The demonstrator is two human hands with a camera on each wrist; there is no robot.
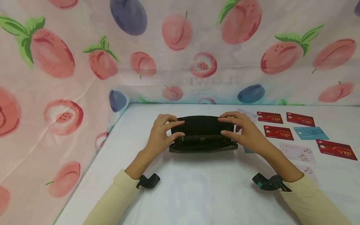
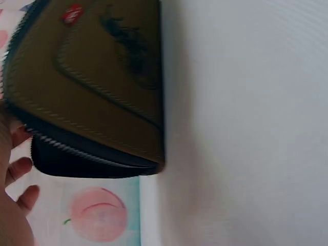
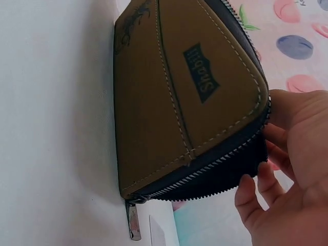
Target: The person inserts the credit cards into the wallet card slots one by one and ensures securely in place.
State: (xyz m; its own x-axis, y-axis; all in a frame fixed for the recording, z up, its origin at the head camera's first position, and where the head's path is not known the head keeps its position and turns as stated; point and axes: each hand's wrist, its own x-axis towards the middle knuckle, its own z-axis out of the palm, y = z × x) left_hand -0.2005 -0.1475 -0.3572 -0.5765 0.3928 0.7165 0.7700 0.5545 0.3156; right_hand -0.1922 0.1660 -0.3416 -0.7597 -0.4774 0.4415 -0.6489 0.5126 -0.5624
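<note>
A zip-around wallet (image 1: pixel 201 125) stands unzipped on the white table, its black inside facing up toward the head camera. At its left end, my left hand (image 1: pixel 158 134) grips the edge, with the thumb inside and the fingers on the back panel. My right hand (image 1: pixel 248 132) holds the right end the same way. Both wrist views show the brown outer face with stitching; a small red tag (image 2: pixel 72 14) sits on it in the left one. A metal zipper pull (image 3: pixel 134 223) hangs at the lower corner in the right wrist view.
Right of the wallet lie several red VIP cards (image 1: pixel 279 132), a blue VIP card (image 1: pixel 310 133) and pale floral cards (image 1: pixel 298 153). Another blue card (image 1: pixel 248 150) is partly hidden by my right hand. A fruit-print cloth (image 1: pixel 157 40) hangs behind the table and along its left side.
</note>
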